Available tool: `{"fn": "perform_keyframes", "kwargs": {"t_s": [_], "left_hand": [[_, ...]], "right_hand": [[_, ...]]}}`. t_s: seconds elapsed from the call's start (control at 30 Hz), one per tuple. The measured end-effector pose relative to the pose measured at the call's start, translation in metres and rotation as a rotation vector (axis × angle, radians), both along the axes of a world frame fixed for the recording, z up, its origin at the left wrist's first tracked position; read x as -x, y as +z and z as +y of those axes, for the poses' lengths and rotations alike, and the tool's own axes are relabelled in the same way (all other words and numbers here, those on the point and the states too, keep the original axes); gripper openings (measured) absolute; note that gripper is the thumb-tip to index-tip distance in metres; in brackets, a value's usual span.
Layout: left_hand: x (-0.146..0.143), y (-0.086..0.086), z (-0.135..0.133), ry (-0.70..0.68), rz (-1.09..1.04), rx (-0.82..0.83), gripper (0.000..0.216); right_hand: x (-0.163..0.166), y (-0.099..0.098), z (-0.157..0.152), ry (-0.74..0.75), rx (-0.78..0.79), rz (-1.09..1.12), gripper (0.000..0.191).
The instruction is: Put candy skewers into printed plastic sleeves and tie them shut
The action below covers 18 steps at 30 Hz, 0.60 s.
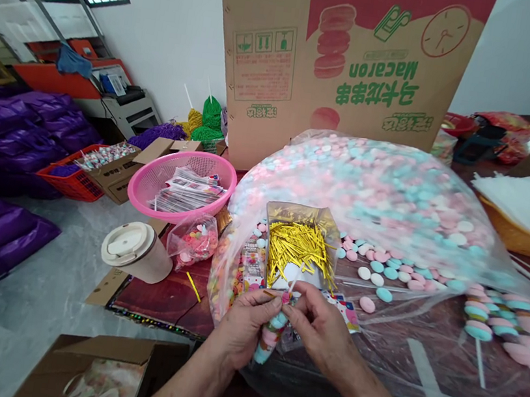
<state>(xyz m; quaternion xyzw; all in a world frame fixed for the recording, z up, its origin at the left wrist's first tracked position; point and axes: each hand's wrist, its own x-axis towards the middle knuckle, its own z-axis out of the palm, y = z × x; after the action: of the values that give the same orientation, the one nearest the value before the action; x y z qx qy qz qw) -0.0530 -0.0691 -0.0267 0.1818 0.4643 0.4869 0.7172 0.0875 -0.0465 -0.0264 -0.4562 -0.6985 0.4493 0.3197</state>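
Observation:
A wrapped candy skewer (269, 340), with pink and blue discs on a white stick, is held tilted at the table's front edge. My left hand (244, 319) is closed around its upper part, thumb at the gathered neck of the wrapper. The fingers of my right hand (322, 331) pinch at that same neck, just below the bare stick (293, 280). A thin gold-brown strip, seemingly a twist tie (270, 294), sticks out by my left thumb. Just beyond my hands, a box (270, 212) is filled with gold twist ties (300, 249).
A huge clear bag of pastel candy discs (371, 180) fills the table before a large carton (268, 35). Unwrapped skewers (478, 328) lie right. To the left are a pink basket (135, 190) of wrappers, a lidded cup (147, 264) and a loose yellow tie (194, 287).

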Motion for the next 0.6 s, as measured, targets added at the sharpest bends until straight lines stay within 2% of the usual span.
{"fn": "perform_keyframes", "kwargs": {"t_s": [0.1,0.17,0.2,0.3,0.37,0.5,0.6], "left_hand": [[0.004,0.005,0.0,-0.19,-0.176,0.05,0.033],[0.004,0.008,-0.001,-0.297,-0.252,0.042,0.036],[0.004,0.009,-0.001,-0.298,-0.275,0.03,0.038],[0.0,0.011,-0.003,-0.115,-0.277,0.012,0.047],[-0.003,0.011,-0.002,0.002,-0.232,0.026,0.05],[-0.011,0.009,0.0,0.201,-0.131,0.022,0.045],[-0.02,0.007,0.0,0.281,-0.049,-0.016,0.041]], "right_hand": [[-0.012,0.02,0.0,0.287,-0.165,0.059,0.022],[-0.019,0.03,0.004,0.462,-0.177,0.098,0.02],[-0.021,0.033,0.006,0.494,-0.147,0.104,0.019],[-0.018,0.027,0.009,0.37,-0.049,0.092,0.024],[-0.011,0.016,0.006,0.234,-0.113,0.046,0.03],[0.0,-0.005,-0.005,0.044,-0.597,-0.211,0.03],[-0.005,-0.002,-0.003,-0.008,-0.876,-0.403,0.034]]}}
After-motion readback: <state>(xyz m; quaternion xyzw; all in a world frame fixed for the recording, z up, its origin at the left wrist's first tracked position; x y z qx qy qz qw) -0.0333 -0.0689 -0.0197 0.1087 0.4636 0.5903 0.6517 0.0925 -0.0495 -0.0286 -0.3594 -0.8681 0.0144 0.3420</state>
